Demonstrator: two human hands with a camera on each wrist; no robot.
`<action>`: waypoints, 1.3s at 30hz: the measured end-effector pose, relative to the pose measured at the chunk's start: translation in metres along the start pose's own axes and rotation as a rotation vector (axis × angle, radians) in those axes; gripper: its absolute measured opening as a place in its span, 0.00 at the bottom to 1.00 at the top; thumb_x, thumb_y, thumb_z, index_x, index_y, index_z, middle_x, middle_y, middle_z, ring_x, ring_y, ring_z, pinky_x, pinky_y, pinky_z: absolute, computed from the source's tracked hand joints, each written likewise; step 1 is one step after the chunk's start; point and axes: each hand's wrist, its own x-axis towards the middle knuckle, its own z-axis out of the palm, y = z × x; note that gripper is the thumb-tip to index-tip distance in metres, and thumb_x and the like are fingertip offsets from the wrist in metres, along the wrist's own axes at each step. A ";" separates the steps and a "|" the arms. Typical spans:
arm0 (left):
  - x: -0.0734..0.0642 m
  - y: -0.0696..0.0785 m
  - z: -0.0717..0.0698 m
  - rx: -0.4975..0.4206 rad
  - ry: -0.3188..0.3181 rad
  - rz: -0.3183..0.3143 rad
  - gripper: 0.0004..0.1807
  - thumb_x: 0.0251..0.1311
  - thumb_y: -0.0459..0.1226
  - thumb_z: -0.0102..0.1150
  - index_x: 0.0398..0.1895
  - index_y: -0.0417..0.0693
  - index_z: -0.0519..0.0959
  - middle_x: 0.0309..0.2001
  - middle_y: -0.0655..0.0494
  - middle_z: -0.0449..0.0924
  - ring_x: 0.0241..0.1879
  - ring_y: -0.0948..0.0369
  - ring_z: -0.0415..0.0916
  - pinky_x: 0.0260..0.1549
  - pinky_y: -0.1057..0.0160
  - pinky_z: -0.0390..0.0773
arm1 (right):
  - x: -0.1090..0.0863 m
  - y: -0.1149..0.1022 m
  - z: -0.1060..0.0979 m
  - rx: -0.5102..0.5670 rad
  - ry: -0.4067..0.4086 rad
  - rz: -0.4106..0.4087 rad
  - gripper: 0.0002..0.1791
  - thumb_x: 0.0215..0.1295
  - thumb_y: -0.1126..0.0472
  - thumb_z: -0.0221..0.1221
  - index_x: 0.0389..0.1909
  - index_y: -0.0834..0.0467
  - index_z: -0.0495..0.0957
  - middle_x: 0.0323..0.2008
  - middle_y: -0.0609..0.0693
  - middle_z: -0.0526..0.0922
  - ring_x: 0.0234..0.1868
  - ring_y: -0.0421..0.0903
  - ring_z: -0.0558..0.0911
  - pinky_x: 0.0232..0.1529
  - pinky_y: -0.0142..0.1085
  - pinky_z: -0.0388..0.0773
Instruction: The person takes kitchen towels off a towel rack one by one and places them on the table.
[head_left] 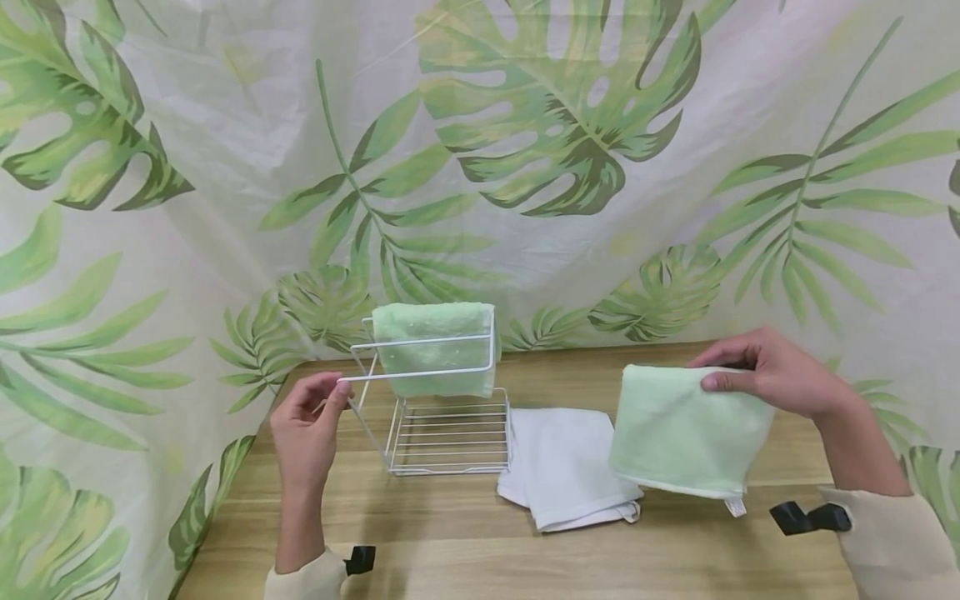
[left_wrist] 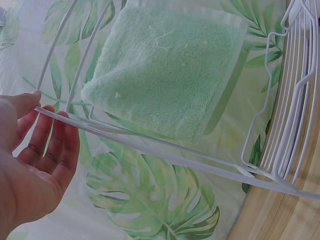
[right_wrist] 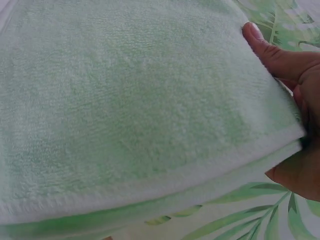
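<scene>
Left hand: the left hand point(head_left: 307, 425) reaches in from the left, its thumb and fingers pinching the near-left end of a thin rail high on a wire rack.
Right hand: the right hand point(head_left: 772, 375) comes from the right, its fingers grasping the top edge of a green towel, thumb on the near side.
Held green towel: the held green towel point(head_left: 686, 429) is pale green and folded, hanging from the right hand on the right; a small white label point(head_left: 737, 506) pokes out at its lower right corner. The right wrist view shows its fluffy weave, a pale hem and a second layer beneath.
Wire rack: the white wire rack point(head_left: 450, 473) stands left of centre, with a slatted lower shelf and open rails above.
Hung green towel: another towel, the hung green towel point(head_left: 438, 357), drapes at the back of the rack's upper part, behind the front rails.
White cloth: a folded white cloth point(head_left: 570, 467) lies between the rack and the held towel, just beside the lower shelf; whether they touch is hard to tell.
Surface: the surface point(head_left: 570, 567) has a pale wood grain.
Backdrop: a whitish sheet point(head_left: 225, 125) printed with large green leaves.
</scene>
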 end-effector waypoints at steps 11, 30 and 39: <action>0.001 -0.002 -0.001 0.008 -0.004 0.001 0.12 0.68 0.25 0.67 0.47 0.19 0.80 0.32 0.58 0.85 0.31 0.66 0.85 0.35 0.74 0.88 | -0.025 0.020 0.008 0.103 -0.079 -0.052 0.12 0.70 0.75 0.65 0.51 0.61 0.88 0.44 0.41 0.93 0.38 0.37 0.90 0.34 0.33 0.87; 0.000 -0.003 0.001 -0.005 -0.004 -0.021 0.12 0.68 0.25 0.68 0.46 0.20 0.80 0.31 0.57 0.85 0.31 0.64 0.85 0.35 0.73 0.88 | -0.033 0.056 0.040 0.155 -0.187 0.050 0.10 0.72 0.69 0.66 0.50 0.59 0.88 0.45 0.40 0.92 0.47 0.31 0.86 0.44 0.29 0.86; 0.000 -0.002 0.000 0.012 0.007 -0.016 0.10 0.68 0.24 0.68 0.46 0.21 0.81 0.31 0.59 0.85 0.30 0.65 0.84 0.35 0.74 0.87 | -0.011 0.078 0.052 0.042 -0.093 0.098 0.09 0.75 0.63 0.66 0.52 0.59 0.88 0.46 0.51 0.93 0.45 0.31 0.86 0.43 0.28 0.85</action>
